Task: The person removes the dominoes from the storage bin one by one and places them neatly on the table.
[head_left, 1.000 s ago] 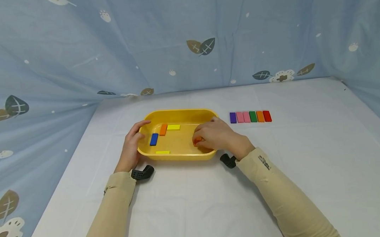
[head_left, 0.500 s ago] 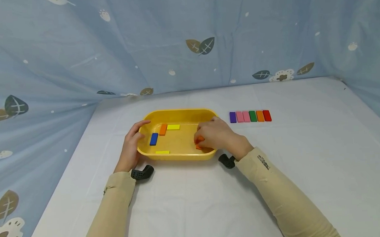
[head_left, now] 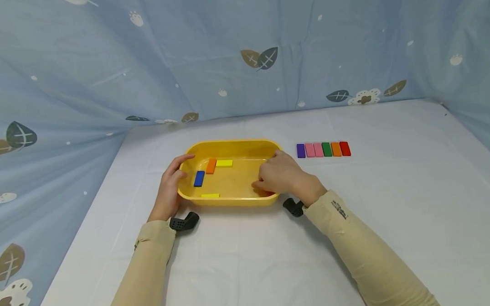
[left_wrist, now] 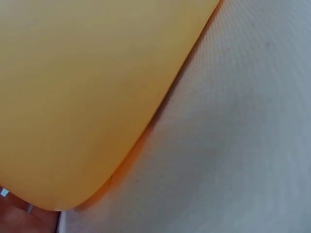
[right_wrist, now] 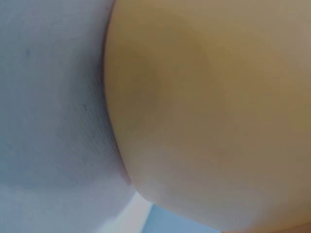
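**Rectangular orange block lost from view at the right hand point(head_left: 282, 173)**

Half a second ago orange showed between the right thumb and fingers; now none shows there. The hand's inner edge has shifted slightly right, its back upward inside the right end of the oblong yellow tray point(head_left: 230, 202), thumb pointing left. The other fingers are hidden, so whether it holds the block cannot be told. The left hand point(head_left: 170, 186) grips the tray's left end as before, thumb inside. Well apart from the right hand, near the tray's left end, lie a flat blue block point(head_left: 199, 178), a second orange block point(head_left: 211, 166) and a flat yellow block point(head_left: 224, 163); another yellow block point(head_left: 210, 196) lies by the near wall.
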Motion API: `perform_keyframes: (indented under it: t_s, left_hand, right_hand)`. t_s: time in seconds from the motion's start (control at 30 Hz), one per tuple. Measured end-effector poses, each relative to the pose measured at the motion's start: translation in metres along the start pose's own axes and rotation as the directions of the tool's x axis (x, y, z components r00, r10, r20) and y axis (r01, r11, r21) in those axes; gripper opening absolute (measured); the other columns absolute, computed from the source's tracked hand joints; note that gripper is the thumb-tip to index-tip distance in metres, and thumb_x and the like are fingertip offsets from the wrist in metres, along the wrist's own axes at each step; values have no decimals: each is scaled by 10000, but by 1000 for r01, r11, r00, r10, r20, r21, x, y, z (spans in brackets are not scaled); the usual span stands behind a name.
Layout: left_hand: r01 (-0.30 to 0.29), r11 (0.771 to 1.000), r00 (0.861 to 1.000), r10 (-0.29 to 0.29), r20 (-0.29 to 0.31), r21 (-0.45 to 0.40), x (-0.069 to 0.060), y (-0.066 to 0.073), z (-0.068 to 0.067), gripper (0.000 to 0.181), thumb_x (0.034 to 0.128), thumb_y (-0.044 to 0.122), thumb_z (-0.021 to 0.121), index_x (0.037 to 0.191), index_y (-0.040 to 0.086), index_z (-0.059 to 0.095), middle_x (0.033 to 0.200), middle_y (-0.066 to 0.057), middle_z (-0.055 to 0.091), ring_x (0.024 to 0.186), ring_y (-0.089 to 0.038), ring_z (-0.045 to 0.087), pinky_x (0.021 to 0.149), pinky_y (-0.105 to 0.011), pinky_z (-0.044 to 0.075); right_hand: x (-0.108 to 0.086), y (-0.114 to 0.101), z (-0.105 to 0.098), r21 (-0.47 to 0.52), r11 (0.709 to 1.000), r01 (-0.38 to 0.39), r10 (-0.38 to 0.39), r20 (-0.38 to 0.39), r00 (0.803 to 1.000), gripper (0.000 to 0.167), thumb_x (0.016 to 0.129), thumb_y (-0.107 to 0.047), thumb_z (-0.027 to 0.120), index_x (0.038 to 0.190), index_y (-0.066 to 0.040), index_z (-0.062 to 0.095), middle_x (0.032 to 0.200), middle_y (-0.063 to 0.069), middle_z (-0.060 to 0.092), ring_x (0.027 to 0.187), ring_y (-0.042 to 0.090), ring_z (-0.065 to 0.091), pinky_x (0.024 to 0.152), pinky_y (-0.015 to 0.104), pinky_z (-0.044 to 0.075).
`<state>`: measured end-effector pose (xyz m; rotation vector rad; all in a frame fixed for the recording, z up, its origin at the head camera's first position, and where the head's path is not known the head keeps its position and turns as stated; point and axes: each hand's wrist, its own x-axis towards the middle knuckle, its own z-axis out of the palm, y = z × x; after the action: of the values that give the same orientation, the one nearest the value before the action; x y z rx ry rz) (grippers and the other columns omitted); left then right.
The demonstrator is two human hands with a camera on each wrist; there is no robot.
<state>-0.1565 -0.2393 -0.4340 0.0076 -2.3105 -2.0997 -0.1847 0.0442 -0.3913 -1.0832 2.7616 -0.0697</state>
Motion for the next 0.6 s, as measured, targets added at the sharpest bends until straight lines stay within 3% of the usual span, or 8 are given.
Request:
perform_keyframes:
  t_s: [0.33,0.6]
  left_hand:
    - [14,1000,1000,-14,-13,20,-1,0,1,478,817,35,324,1262,138,467,1389,75,295,1251,-180,270,1039,-404,228]
    - [24,999,1000,-23,-9,28,-1,0,1,479,820,36,327,1263,153,467,1388,93,289,1251,-168,264,1039,-393,231]
  right_hand:
    - [-1,2,-2,46,999,6,-8,39,999,478,830,-494,505,456,-197,499,420,-76,347,474,126,408,749,312,281]
    - [-6,11,-12,249,966,75,-101,94,990,396,765,-532,575,465,-275,587,436,-109,429,508,115,429,798,292,301]
